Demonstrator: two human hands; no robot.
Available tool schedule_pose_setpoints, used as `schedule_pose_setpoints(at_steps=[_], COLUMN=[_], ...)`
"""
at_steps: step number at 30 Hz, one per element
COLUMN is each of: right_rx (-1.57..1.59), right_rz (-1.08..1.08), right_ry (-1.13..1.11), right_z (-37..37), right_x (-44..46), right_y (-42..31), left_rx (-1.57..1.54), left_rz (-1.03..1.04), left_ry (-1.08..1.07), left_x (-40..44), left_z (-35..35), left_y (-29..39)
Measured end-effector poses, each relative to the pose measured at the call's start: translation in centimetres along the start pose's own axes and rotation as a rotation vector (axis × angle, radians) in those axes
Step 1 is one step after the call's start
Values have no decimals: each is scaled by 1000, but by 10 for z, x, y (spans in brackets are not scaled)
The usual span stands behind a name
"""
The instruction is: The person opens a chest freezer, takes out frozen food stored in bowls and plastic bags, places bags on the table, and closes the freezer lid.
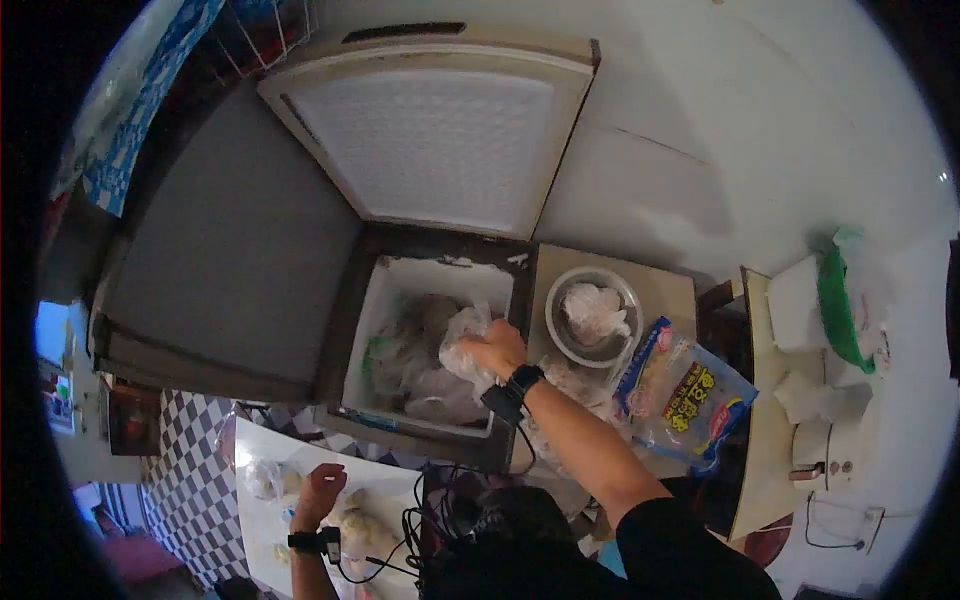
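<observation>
A chest freezer (362, 345) stands with its lid (430, 150) raised, and plastic bags (430, 390) fill its inside. My right hand (497, 350) reaches in at the freezer's right side, its fingers closed on a clear plastic bag (465, 340) with whitish contents. Over the white table (262, 530) at the lower left is my left hand (322, 492), its fingers curled. Whether it holds anything cannot be made out. Food pieces and bags (355, 525) lie beside it.
Right of the freezer, a metal bowl (553, 330) holds a bagged item (597, 312). A blue printed bag (690, 395) lies nearby. Farther right, a shelf (762, 400) bears a green basket (845, 310) and an appliance (825, 450). Black cables (405, 550) hang near my body.
</observation>
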State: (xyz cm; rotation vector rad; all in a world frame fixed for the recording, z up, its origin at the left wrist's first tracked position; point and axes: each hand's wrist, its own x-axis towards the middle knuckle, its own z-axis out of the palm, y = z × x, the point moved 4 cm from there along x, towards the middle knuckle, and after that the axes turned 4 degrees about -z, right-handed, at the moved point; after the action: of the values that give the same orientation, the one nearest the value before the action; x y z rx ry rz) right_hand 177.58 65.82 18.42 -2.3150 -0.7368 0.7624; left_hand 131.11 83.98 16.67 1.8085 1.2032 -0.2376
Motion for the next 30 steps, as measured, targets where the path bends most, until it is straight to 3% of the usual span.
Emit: schedule_pose_setpoints(at_steps=[2,3,4,6,9,14,17,19,23,25,28,30], right_rx=[-136,-126,-121,-207,-421,-686,-638,-410,-182,176,405,323], right_rz=[-48,-16,15,-184,-215,-356,-259,-181,-233,-285,-305,-361], right_ry=[173,68,-40,132,28,87,41,17,-204,-74,9,33], right_z=[16,11,-14,-78,-132,-92,-83,-90,-107,-109,-136,-138], right_x=[7,10,1,-40,-108,-187,-181,-169,-163,-157,-138,-118], right_y=[13,21,20,11,33,85,93,95,28,2,-77,-107], left_rx=[-3,-2,-3,-25,-24,-91,34,32,79,37,1,-16], left_rz=[6,-7,16,86,-7,13,51,35,122,126,92,17], left_ry=[-4,-10,10,-5,-36,-77,-68,-83,-19,-4,13,37], left_x=[-4,-3,-1,-6,-5,9,14,14,11,7,-3,-15], left_z=[-1,-2,-3,1,10,24,21,20,14,9,-1,-11], left_y=[-7,-16,-29,-42,-45,-28,-2,14,15,4,-11,-3])
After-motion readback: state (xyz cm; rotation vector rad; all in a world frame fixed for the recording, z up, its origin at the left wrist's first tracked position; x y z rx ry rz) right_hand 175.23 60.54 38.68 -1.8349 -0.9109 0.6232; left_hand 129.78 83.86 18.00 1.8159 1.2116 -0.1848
